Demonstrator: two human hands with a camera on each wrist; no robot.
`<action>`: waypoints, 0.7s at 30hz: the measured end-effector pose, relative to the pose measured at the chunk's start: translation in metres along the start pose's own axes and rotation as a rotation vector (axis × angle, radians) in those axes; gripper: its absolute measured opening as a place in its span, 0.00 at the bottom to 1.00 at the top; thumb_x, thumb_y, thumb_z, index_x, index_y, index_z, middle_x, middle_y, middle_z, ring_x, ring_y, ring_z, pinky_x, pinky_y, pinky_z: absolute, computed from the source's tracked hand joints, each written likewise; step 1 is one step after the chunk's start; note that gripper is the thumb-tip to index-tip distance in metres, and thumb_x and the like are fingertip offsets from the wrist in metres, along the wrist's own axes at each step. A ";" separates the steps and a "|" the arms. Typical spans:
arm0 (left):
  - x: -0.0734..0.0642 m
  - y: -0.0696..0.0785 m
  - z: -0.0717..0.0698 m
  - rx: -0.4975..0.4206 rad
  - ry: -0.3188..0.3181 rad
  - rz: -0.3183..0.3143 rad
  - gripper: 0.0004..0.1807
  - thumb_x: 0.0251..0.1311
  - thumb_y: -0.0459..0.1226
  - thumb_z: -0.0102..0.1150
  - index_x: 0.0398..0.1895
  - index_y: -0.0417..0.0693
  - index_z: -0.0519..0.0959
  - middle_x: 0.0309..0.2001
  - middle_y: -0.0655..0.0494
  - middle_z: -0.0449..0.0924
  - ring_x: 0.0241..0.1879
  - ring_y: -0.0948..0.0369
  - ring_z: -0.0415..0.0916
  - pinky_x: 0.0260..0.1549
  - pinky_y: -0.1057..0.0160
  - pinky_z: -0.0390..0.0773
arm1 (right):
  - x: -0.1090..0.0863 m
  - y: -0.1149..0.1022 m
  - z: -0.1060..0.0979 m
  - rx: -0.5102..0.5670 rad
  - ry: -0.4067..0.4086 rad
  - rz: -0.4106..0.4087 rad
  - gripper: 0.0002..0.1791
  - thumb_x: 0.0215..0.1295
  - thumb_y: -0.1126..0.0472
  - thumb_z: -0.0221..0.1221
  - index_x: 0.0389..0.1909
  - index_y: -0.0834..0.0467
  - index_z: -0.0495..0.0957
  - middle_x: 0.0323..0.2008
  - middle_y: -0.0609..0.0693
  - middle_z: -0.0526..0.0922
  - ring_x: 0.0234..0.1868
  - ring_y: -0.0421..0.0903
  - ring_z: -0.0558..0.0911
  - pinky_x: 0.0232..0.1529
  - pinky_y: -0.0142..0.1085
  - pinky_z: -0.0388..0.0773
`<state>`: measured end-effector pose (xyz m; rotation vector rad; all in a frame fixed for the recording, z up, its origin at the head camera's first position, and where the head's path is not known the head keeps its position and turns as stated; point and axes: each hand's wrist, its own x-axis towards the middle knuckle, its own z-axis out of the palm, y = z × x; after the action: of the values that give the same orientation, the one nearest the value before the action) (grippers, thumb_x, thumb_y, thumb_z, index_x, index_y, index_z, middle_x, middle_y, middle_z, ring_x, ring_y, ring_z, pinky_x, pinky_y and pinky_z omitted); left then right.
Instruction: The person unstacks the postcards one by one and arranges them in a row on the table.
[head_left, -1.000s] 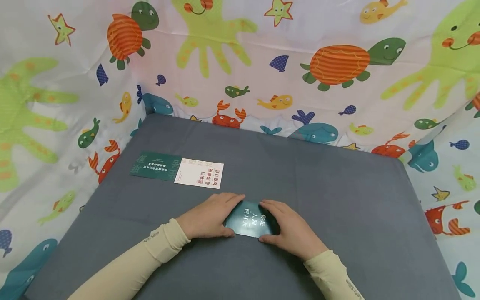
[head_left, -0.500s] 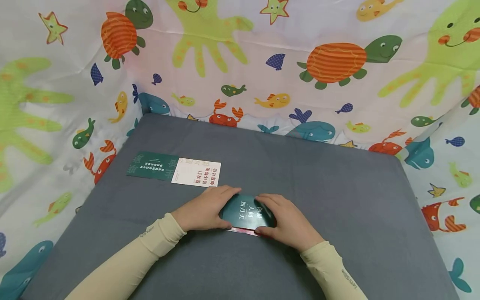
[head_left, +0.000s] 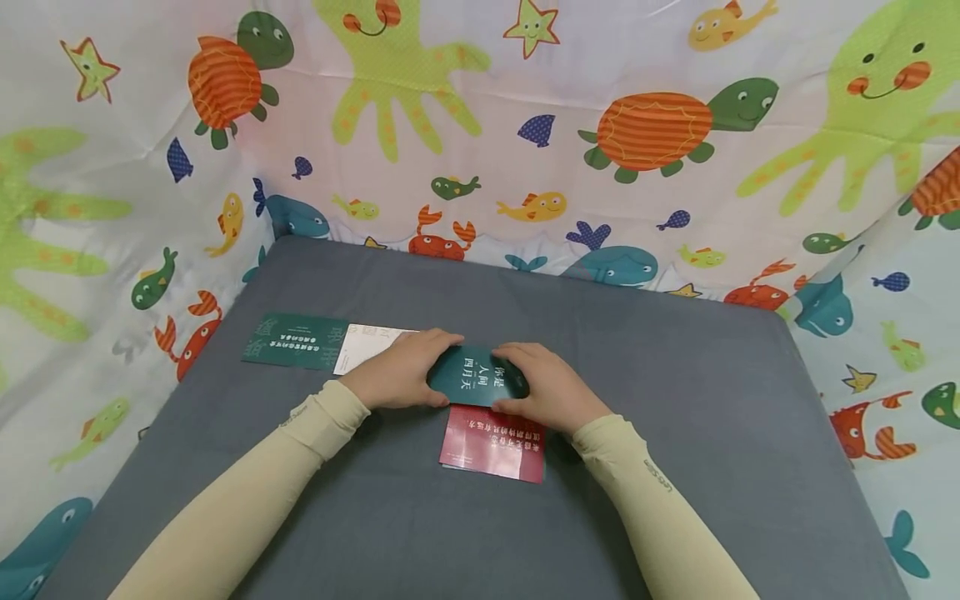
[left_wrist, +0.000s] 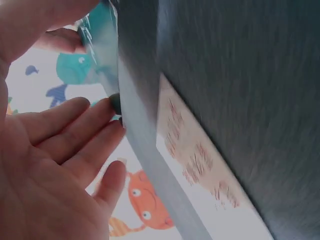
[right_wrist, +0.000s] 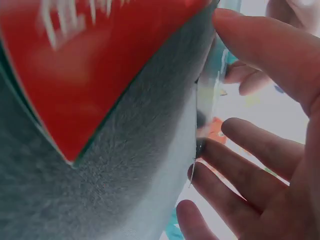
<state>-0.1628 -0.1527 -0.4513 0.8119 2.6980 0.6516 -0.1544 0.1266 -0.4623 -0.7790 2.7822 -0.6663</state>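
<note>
Both hands hold a teal card printed with white characters, raised above the table. My left hand pinches its left edge with thumb and fingertips. At the opposite edge, my right hand grips it the same way. Just nearer to me lies a red card with white writing, on top of at least one other card. In the right wrist view the red card shows a dark green edge beneath it. A white card with red characters lies partly hidden behind my left hand, its left end beside a green card.
The grey tabletop reaches back to a white curtain printed with sea animals, which encloses the back and both sides. Cream sleeves cover both forearms.
Both hands have lifted the teal card off the stack and carried it away from me, uncovering the red card. My left hand now covers part of the white card. The head view has shifted slightly.
</note>
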 end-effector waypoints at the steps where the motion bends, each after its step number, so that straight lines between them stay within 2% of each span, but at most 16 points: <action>1: 0.003 -0.003 -0.001 0.004 0.001 -0.001 0.52 0.56 0.49 0.82 0.82 0.45 0.66 0.75 0.48 0.74 0.74 0.50 0.72 0.80 0.42 0.64 | 0.005 0.001 0.001 0.003 -0.006 0.015 0.46 0.58 0.42 0.79 0.76 0.50 0.74 0.74 0.49 0.78 0.75 0.52 0.75 0.77 0.54 0.74; 8: 0.016 -0.018 0.001 0.010 -0.037 -0.036 0.51 0.58 0.48 0.81 0.82 0.44 0.67 0.75 0.47 0.74 0.74 0.49 0.72 0.82 0.42 0.59 | 0.026 0.008 0.010 0.043 -0.054 0.076 0.46 0.59 0.43 0.78 0.77 0.50 0.74 0.74 0.50 0.77 0.75 0.53 0.74 0.78 0.53 0.73; 15: 0.020 -0.023 0.001 0.016 -0.049 -0.048 0.50 0.58 0.49 0.81 0.81 0.46 0.68 0.78 0.44 0.73 0.80 0.45 0.67 0.83 0.40 0.57 | 0.029 0.012 0.010 0.060 -0.048 0.095 0.46 0.59 0.44 0.79 0.77 0.50 0.73 0.74 0.51 0.77 0.74 0.54 0.74 0.78 0.53 0.73; 21: 0.022 -0.026 -0.002 0.003 -0.045 -0.059 0.50 0.58 0.49 0.82 0.82 0.47 0.68 0.79 0.43 0.71 0.82 0.44 0.64 0.84 0.41 0.55 | 0.033 0.013 0.009 0.053 -0.043 0.078 0.48 0.59 0.43 0.79 0.78 0.51 0.72 0.75 0.51 0.76 0.76 0.54 0.73 0.79 0.53 0.72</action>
<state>-0.1932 -0.1601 -0.4646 0.7354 2.6722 0.6085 -0.1863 0.1157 -0.4778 -0.6632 2.7283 -0.6979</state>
